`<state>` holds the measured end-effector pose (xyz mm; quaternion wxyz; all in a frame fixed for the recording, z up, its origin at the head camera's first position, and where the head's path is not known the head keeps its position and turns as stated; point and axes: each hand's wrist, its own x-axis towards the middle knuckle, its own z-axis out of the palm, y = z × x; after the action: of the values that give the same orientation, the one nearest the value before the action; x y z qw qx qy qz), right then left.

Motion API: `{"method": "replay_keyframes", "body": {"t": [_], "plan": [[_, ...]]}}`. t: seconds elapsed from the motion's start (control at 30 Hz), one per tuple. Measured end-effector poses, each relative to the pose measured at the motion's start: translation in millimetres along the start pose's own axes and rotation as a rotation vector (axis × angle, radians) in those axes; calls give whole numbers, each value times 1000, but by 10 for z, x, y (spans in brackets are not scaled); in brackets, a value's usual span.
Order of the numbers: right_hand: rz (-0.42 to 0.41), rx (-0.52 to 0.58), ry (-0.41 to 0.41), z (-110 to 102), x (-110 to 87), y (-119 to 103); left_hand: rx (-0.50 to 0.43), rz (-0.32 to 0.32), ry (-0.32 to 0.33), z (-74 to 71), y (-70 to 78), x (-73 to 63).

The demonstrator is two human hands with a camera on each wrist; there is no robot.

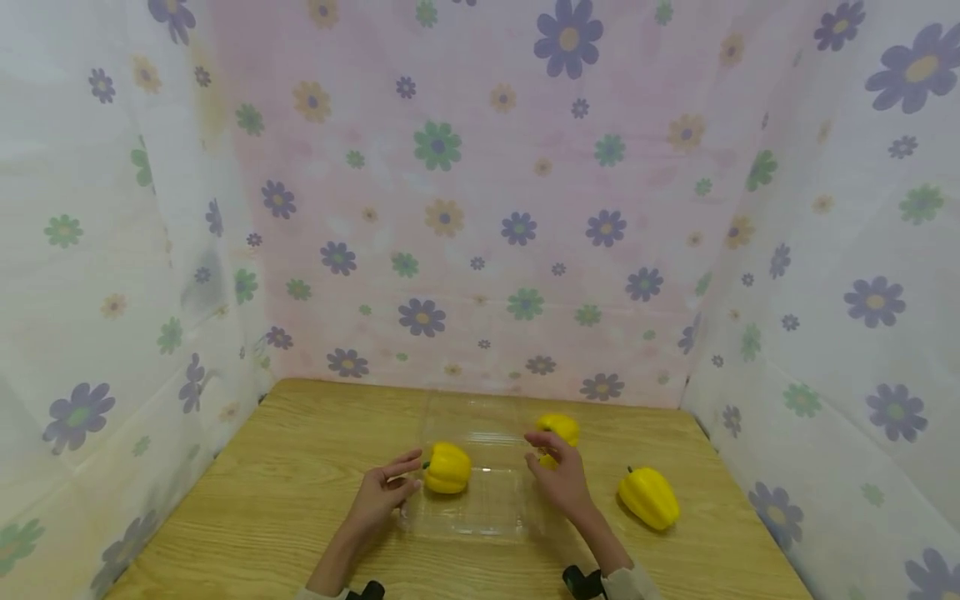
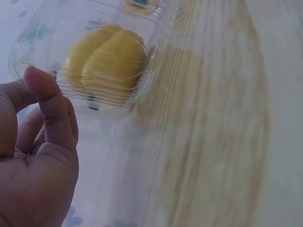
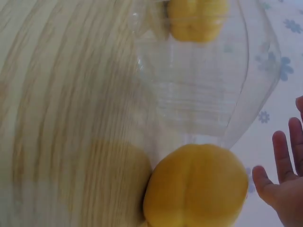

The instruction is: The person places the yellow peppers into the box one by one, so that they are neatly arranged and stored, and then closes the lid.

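A clear plastic clamshell box lies open with its lid folded back. One yellow bell pepper sits inside the box's left part, its green stem pointing left. My left hand is beside the box's left edge, thumb and fingers apart; in the left wrist view the thumb overlaps the box's corner, contact uncertain. My right hand is near a second yellow bell pepper, partly hiding it. In the right wrist view its spread fingers stand apart from that pepper, just outside the box.
A third yellow bell pepper lies on the wooden table to the right of my right hand. A flower-patterned curtain encloses the table at the back and both sides.
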<state>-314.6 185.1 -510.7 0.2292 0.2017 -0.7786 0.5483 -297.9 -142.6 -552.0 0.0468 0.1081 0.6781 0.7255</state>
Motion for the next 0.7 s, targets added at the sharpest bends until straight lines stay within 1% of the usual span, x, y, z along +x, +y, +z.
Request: {"method": "replay_keyframes", "body": {"t": [0.1,0.2,0.43,0.7], "plan": [[-1,-4,44,-54,-14,68,10,-1,0,13,3,-9],[5,-22,53,-118,-19,121,18,6,1,22,9,-11],[109,-65,57,-260,-53,174,22,17,0,22,-7,-12],[245,-94,3,-407,-97,246,19,22,-4,16,-3,-12]]}}
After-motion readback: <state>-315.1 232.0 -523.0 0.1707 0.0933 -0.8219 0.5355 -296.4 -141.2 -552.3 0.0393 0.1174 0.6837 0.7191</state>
